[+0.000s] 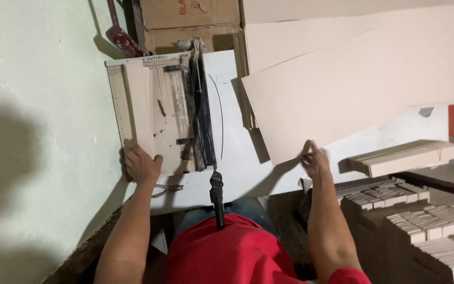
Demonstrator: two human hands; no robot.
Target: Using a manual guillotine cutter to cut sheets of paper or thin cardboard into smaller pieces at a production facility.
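— While the right hand (315, 160) pinches the near corner of the big flat tan cardboard sheet (358, 89), where is the cutter?

— The worn white paper cutter with a black blade arm (156, 113) sits off to the left of the sheet, on the white tabletop (237, 163). The sheet and the cutter are near each other but not touching. A bit of bare white top shows between them.

— What is the left hand (142, 165) doing?

— It lies flat on the near edge of the cutter's board, fingers spread out and holding nothing. It just presses down.

— And the right fingers?

— They are closed on the sheet's corner, thumb on one side and fingers on the other. The sheet is lifted a little and throws a shadow on the top.

— Which way does the sheet run?

— Its long side runs from the hand out to the far right, tilted upward in the head view. The cutter's blade arm runs away from the person, and its black handle (216, 197) sticks out toward the red shirt (227, 252).

— So which hand is closer to the cutter?

— The left one, it already touches it. The right one holds the sheet.

— Anything else close by?

— Stacks of small tan cardboard pieces (426, 221) sit low on the right.
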